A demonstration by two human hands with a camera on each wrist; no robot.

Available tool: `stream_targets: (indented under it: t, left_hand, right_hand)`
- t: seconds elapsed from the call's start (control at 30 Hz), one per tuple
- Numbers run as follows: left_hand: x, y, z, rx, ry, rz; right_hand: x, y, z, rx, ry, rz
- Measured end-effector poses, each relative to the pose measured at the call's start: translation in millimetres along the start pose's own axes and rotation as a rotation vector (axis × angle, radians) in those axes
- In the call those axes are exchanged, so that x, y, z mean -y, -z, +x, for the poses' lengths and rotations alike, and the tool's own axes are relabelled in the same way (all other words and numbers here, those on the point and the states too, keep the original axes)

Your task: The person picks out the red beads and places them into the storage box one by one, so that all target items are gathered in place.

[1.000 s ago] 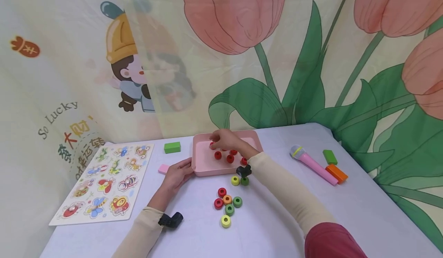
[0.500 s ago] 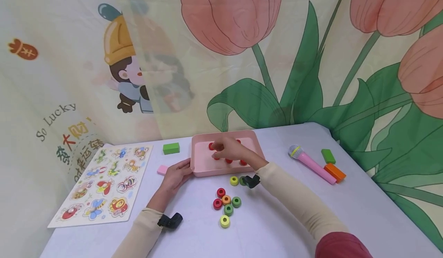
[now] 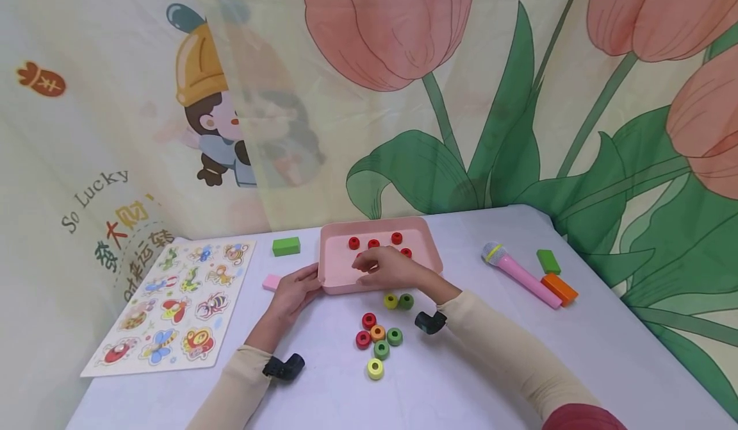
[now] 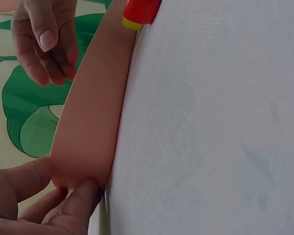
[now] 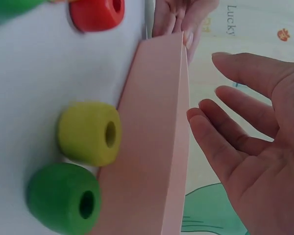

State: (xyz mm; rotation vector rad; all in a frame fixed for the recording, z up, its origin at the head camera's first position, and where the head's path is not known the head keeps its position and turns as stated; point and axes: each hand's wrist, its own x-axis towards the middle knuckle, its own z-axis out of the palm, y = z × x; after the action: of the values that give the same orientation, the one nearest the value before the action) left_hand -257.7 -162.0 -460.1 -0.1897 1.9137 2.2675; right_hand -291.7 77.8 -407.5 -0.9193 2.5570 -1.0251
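A pink tray (image 3: 380,287) holds several red beads (image 3: 397,238), some hidden under my right hand. My left hand (image 3: 296,292) grips the tray's near left corner; in the left wrist view its thumb and fingers are at the rim and lower edge. Above the tray's near side is my right hand (image 3: 389,268), fingers loosely bent and apart; in the right wrist view nothing shows between them. Just in front of the tray lie a yellow bead (image 3: 391,300) and a green bead (image 3: 406,301). Closer to me sit red beads (image 3: 363,339), an orange bead (image 3: 377,333), green beads (image 3: 394,336) and another yellow bead (image 3: 375,369).
On the left lies a white insect puzzle board (image 3: 173,302), with a green block (image 3: 286,246) and a pink block (image 3: 271,282) beside it. A pink toy microphone (image 3: 521,274), an orange block (image 3: 559,289) and another green block (image 3: 548,261) lie right. A printed curtain (image 3: 403,129) hangs behind.
My right hand has moved from the tray's far left part toward its near side, uncovering red beads at the back. Its fingers have parted. The left hand stays at the tray corner.
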Motion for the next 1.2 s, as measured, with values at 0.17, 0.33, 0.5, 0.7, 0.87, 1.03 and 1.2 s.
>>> stream_targets:
  t: [0.17,0.33,0.5,0.7,0.87,1.03,1.2]
  left_hand:
    - [-1.3,0.1,-0.2,0.002,0.002,-0.003]
    - [-1.4,0.2,-1.2,0.003,0.003,-0.011]
    - [-1.0,0.5,-0.5,0.019,-0.006,-0.008]
    - [-1.8,0.6,0.5,0.004,0.011,-0.012]
    - [-2.7,0.7,-0.1,0.003,0.019,-0.002]
    - [-2.8,1.0,-0.6,0.003,0.013,-0.005]
    - [-3.3,0.5,-0.2,-0.001,0.014,0.006]
  right_hand:
    - [2,-5,-9,0.030,0.022,-0.012]
    - [4,-12,-17,0.032,0.029,0.009]
    - [9,-15,-27,0.044,0.027,0.019]
    - [6,-22,-34,0.144,-0.007,0.035]
    - [2,-27,-37,0.201,-0.033,0.038]
    - [-1,-32,-37,0.215,-0.013,0.009]
    - [-3,-35,-36,0.218,0.010,-0.043]
